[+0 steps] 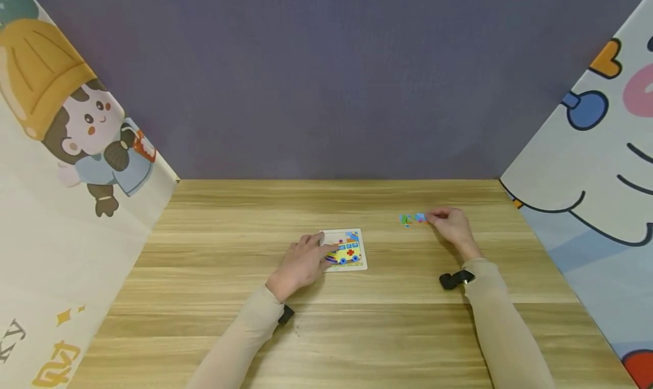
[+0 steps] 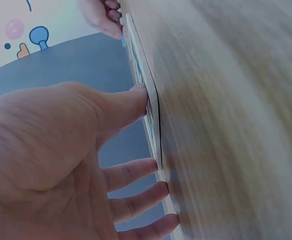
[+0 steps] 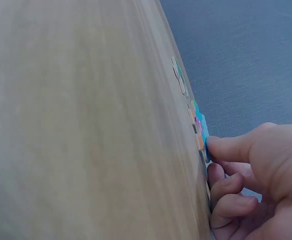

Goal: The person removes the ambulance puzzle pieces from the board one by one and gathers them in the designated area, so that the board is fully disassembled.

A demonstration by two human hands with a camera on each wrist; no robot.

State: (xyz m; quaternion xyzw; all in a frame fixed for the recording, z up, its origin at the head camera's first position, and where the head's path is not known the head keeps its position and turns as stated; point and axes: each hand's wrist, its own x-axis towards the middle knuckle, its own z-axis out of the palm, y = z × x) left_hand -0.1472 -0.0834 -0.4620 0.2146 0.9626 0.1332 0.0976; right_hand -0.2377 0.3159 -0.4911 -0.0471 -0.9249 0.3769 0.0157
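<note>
A small jigsaw puzzle with a white frame [image 1: 364, 258] lies on the table, partly filled with a yellow ambulance picture [image 1: 351, 252]. My left hand [image 1: 303, 260] rests on its left side. The thumb [image 2: 130, 104] presses the picture, while the other fingers are spread along the frame's edge. Farther right, my right hand [image 1: 451, 225] pinches a blue and orange puzzle piece [image 3: 204, 132] by its edge, with thumb and forefinger, at table level. A green puzzle piece [image 1: 405, 219] lies just left of it. The underside of the pinched piece is hidden.
The wooden table [image 1: 204, 264] runs back to a dark blue-grey panel [image 1: 326, 83]. Cartoon-printed side panels stand at the left [image 1: 92, 219] and the right [image 1: 551, 168]. Each wrist wears a black camera mount.
</note>
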